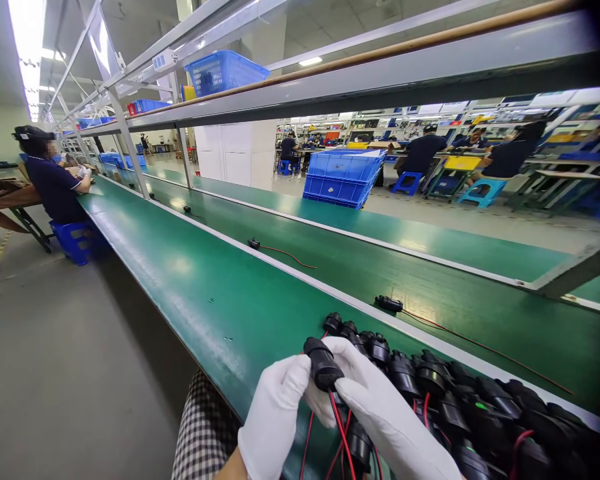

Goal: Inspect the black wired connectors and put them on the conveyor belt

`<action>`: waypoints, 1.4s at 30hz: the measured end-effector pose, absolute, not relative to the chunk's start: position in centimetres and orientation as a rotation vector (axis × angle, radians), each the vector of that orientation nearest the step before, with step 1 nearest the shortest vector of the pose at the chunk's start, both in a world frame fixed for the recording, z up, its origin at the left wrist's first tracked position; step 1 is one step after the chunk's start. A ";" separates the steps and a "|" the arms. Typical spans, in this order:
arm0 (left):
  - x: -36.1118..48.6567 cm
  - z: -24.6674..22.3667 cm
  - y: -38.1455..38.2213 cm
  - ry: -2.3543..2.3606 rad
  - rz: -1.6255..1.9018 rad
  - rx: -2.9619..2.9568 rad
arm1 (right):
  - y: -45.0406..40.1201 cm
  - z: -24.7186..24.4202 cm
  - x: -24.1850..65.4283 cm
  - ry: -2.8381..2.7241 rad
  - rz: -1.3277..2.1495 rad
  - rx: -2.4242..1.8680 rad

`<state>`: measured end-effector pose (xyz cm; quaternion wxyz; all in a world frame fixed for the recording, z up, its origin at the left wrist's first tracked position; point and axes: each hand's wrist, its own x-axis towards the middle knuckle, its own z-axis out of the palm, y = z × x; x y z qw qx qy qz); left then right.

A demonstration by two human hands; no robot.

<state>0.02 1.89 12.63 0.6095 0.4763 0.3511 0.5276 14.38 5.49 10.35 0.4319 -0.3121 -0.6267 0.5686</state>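
Observation:
Between my two white-gloved hands is a black cylindrical plastic part (324,365) with red wires (341,427) hanging from its lower end. My left hand (280,400) pinches its left side with thumb and fingers. From the right, my right hand (367,390) grips it, thumb near the lower end and fingers behind it. The part is tilted over the green bench (190,280). Right beside my right hand lies a crowded pile of similar black parts (433,373), several with red wires. Another black part (360,445) shows below my hands, partly covered.
Beyond a pale rail, a green strip carries a wired black part (389,304) and a smaller one (253,244) farther along. Blue crates (343,177) stand across it. A metal shelf frame (330,80) runs overhead. A co-worker (55,177) sits at the bench's far left.

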 end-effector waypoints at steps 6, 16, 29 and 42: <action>-0.5 12.4 1.7 0.851 1.143 1.268 | 4.2 12.3 15.7 -1.766 0.937 -0.929; -1.0 11.3 1.5 0.928 1.272 1.508 | 3.7 13.5 17.8 -2.100 0.487 -0.887; -1.2 10.6 1.5 0.968 1.279 1.731 | 3.4 13.9 16.9 -2.098 0.490 -0.904; -0.6 11.0 0.7 1.198 1.240 1.568 | 4.5 14.1 16.1 -1.595 1.439 -0.942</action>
